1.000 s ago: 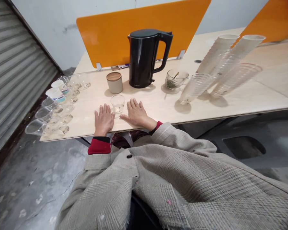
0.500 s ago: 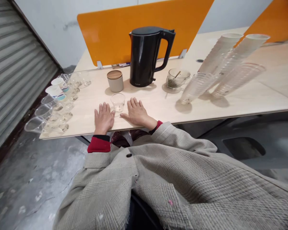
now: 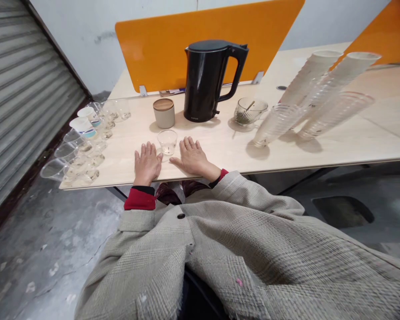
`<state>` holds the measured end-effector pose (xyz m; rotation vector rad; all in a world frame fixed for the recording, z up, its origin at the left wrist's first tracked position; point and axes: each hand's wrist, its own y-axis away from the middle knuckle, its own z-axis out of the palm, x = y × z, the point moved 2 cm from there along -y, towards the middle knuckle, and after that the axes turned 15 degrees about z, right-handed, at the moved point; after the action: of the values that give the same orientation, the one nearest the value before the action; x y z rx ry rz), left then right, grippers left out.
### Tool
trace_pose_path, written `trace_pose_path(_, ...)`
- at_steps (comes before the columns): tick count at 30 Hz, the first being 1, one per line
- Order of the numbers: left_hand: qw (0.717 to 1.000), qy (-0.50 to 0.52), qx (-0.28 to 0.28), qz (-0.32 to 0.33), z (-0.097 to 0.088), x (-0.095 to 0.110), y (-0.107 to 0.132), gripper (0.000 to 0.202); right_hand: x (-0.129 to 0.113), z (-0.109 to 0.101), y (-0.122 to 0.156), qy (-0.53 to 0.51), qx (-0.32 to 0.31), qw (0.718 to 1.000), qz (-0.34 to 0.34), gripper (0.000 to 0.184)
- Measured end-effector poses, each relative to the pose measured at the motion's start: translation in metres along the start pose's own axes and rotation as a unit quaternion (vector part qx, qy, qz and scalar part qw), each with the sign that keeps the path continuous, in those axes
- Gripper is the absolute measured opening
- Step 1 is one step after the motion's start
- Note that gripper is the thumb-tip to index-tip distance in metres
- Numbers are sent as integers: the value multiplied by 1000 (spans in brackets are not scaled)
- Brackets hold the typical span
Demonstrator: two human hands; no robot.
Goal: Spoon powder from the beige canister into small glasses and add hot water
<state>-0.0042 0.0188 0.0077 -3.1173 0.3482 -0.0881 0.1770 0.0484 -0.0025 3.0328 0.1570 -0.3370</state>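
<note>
My left hand (image 3: 147, 163) and my right hand (image 3: 193, 156) lie flat and palm down on the pale wood tabletop (image 3: 220, 149), holding nothing. Between them stands a small clear glass (image 3: 167, 142) holding a little liquid, and my left hand is very close to it or touching it. Behind the glass are a beige canister with a wooden lid (image 3: 164, 113) and a black electric kettle (image 3: 205, 82). To the kettle's right, a glass cup with a spoon and tea leaves (image 3: 250, 111) stands on the table.
Several stacks of clear plastic cups (image 3: 276, 124) lie at the right. Several clear cups and glasses (image 3: 83, 151) crowd the table's left end by a metal shutter (image 3: 23, 89). Orange divider panels (image 3: 203, 40) stand behind. The near table edge runs just past my wrists.
My hands have not visibly moved on the table. The whole scene sits slightly further right and lower in the view, as the head camera has shifted a little.
</note>
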Motion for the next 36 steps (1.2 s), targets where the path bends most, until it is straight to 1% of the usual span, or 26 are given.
trace_pose_path(7,1000,6,-1,3,-1,0,0,72,-2,-5,7,3,12,1000,-3,101)
trace_pose_path(13,1000,14,-3,-2,-1,0,1,72,-2,-2,6,5,19,1000,-9,101)
trace_pose_path(19,1000,21,-5,0,-2,1,2,73,-2,-1,4,8,12,1000,-2,101)
trace_pose_path(24,1000,19,-4,-1,-2,0,2,73,-1,0,5,8,22,1000,-8,100)
trace_pose_path(36,1000,26,5,6,1,-2,2,73,-4,-5,8,16,7,1000,1,98)
